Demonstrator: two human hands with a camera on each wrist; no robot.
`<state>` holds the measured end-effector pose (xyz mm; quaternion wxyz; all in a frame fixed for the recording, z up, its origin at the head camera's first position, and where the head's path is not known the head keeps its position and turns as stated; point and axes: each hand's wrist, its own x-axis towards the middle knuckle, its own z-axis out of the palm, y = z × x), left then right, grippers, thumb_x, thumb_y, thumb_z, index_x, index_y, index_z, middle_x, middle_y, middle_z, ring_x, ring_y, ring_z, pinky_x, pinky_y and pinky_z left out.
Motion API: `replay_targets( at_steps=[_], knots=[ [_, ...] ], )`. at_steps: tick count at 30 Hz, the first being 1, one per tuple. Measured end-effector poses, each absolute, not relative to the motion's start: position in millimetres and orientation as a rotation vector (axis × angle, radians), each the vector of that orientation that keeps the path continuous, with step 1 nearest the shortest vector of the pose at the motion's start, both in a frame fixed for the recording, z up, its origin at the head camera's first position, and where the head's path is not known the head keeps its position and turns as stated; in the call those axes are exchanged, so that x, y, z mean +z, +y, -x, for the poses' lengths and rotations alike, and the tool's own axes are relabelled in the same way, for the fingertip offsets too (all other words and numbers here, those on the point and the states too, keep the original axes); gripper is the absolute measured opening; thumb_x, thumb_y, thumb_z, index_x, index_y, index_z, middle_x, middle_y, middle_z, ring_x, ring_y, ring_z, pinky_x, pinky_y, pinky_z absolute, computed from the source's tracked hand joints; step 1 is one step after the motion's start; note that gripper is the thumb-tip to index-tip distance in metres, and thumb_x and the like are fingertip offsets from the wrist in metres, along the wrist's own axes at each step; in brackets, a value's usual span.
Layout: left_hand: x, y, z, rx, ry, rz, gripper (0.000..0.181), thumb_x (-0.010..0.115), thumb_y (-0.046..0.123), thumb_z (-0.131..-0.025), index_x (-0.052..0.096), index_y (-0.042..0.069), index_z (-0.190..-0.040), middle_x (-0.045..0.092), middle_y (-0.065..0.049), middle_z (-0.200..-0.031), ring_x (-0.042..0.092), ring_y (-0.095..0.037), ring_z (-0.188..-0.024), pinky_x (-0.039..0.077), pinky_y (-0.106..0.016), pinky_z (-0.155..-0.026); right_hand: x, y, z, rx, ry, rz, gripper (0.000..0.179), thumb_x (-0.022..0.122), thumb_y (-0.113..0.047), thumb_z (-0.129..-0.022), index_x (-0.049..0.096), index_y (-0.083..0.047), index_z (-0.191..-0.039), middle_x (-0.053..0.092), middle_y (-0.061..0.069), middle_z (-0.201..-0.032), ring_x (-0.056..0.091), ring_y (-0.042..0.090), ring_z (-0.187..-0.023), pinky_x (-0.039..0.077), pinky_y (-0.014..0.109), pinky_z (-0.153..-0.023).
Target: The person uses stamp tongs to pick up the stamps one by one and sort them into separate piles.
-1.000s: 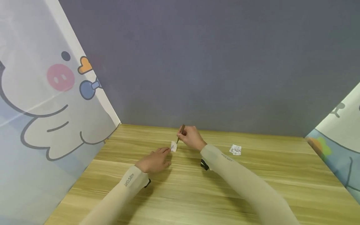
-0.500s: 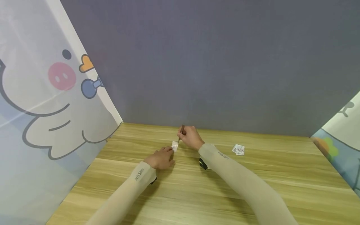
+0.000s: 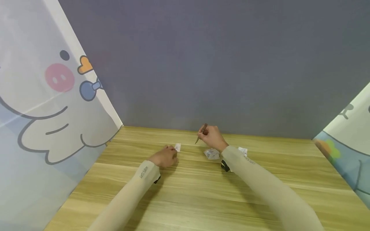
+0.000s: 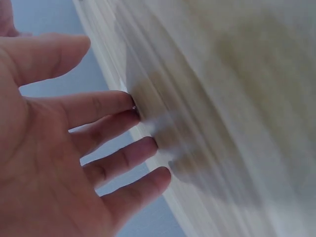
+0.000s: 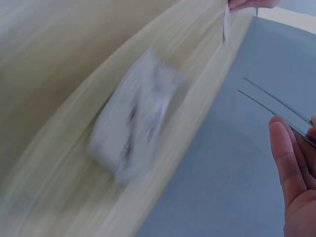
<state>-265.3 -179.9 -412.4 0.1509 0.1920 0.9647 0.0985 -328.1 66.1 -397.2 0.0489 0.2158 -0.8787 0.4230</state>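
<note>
My right hand (image 3: 213,137) pinches a pair of tweezers (image 3: 205,126), tips pointing down and left over the table. In the right wrist view the two thin prongs stand apart with nothing between them. My left hand (image 3: 164,157) rests on the table, fingertips at the near left edge of a small white printed paper slip (image 3: 178,147). The left wrist view shows its fingers stretched out, their tips on the wood. Between the hands, beside my right wrist, lie white printed papers (image 3: 212,154), blurred in the right wrist view. Another white paper (image 3: 242,150) is partly hidden behind my right sleeve.
The wood-grain table (image 3: 185,199) meets a grey panel (image 3: 202,64) along its back edge. Cartoon-printed panels stand on the left (image 3: 43,128) and right (image 3: 355,138). A black band (image 3: 225,166) shows under my right cuff.
My right hand has moved right with the tweezers, away from the slip by my left hand. The middle papers, mostly hidden before, now show. My left hand stays beside the slip.
</note>
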Motion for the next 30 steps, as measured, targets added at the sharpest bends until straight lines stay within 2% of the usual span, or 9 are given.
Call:
replay_targets(
  at_steps=[3, 6, 13, 19, 25, 30],
  knots=[
    [-411, -179, 269, 0.297, 2.753, -0.524, 0.048, 0.048, 0.03, -0.099, 0.048, -0.001, -0.136, 0.034, -0.014, -0.145, 0.023, -0.04, -0.136, 0.027, -0.051, -0.107, -398, 88, 326, 1.269, -2.661, -0.635, 0.008, 0.064, -0.019, -0.092, 0.067, -0.011, -0.091, 0.066, 0.001, -0.081, 0.065, 0.018, -0.072, 0.053, 0.033, -0.061],
    [-411, -179, 270, 0.296, 2.735, -0.489, 0.049, 0.048, 0.031, -0.099, 0.047, 0.0, -0.137, 0.032, -0.013, -0.147, 0.021, -0.042, -0.136, 0.025, -0.052, -0.108, -401, 111, 323, 1.231, -2.641, -0.605, 0.007, 0.066, -0.017, -0.091, 0.068, -0.01, -0.089, 0.067, 0.003, -0.078, 0.066, 0.02, -0.07, 0.053, 0.034, -0.059],
    [-415, -178, 272, 0.293, 2.753, -0.483, 0.052, 0.052, 0.032, -0.097, 0.046, 0.001, -0.139, 0.037, -0.01, -0.143, 0.027, -0.039, -0.134, 0.03, -0.051, -0.106, -410, 150, 317, 1.226, -2.653, -0.569, 0.011, 0.067, -0.015, -0.09, 0.069, -0.004, -0.089, 0.069, 0.006, -0.078, 0.068, 0.026, -0.071, 0.054, 0.032, -0.057],
    [-413, -179, 274, 0.257, 2.771, -0.471, 0.055, 0.056, 0.033, -0.095, 0.046, 0.003, -0.139, 0.037, -0.01, -0.145, 0.027, -0.037, -0.135, 0.029, -0.052, -0.106, -419, 157, 314, 1.244, -2.683, -0.523, 0.009, 0.066, -0.017, -0.09, 0.069, -0.009, -0.087, 0.068, 0.0, -0.076, 0.067, 0.018, -0.07, 0.054, 0.029, -0.056],
    [-413, -178, 274, 0.231, 2.771, -0.469, 0.057, 0.056, 0.035, -0.094, 0.044, 0.004, -0.141, 0.036, -0.009, -0.145, 0.028, -0.036, -0.135, 0.029, -0.051, -0.106, -421, 155, 314, 1.278, -2.673, -0.561, 0.009, 0.066, -0.013, -0.09, 0.068, -0.005, -0.089, 0.068, 0.003, -0.077, 0.068, 0.023, -0.071, 0.055, 0.027, -0.056],
    [-413, -176, 274, 0.22, 2.767, -0.476, 0.057, 0.056, 0.035, -0.093, 0.045, 0.004, -0.14, 0.037, -0.01, -0.145, 0.029, -0.035, -0.134, 0.031, -0.05, -0.106, -420, 153, 313, 1.242, -2.668, -0.578, 0.009, 0.065, -0.013, -0.091, 0.068, -0.006, -0.086, 0.067, 0.003, -0.081, 0.067, 0.021, -0.07, 0.054, 0.027, -0.055]
  ],
)
